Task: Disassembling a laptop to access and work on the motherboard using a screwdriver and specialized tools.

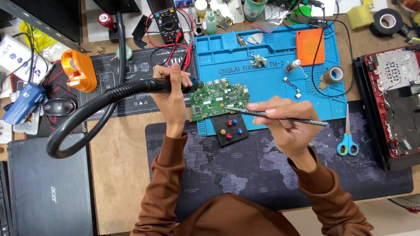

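Your wooden table (118, 175) is crowded: a blue silicone repair mat (271, 83) fills the upper middle of the frame, a dark world-map desk mat (262, 170) lies below it, and an opened red laptop chassis (393, 100) is cut off by the right edge. A closed black laptop (48, 188) runs off the lower left corner. The only open room is the map mat just in front of you, with blue-handled scissors (348, 140) at its right. Your left hand (170, 98) is clamped around the nozzle end of a black corrugated hose (96, 109), whose tip it partly hides, right at the left edge of the green circuit board (218, 99). Your right hand (284, 120) pinches metal tweezers (280, 117), their point touching the board's lower right. The board sits mid-frame, between both hands, above a small black button pad (230, 129).
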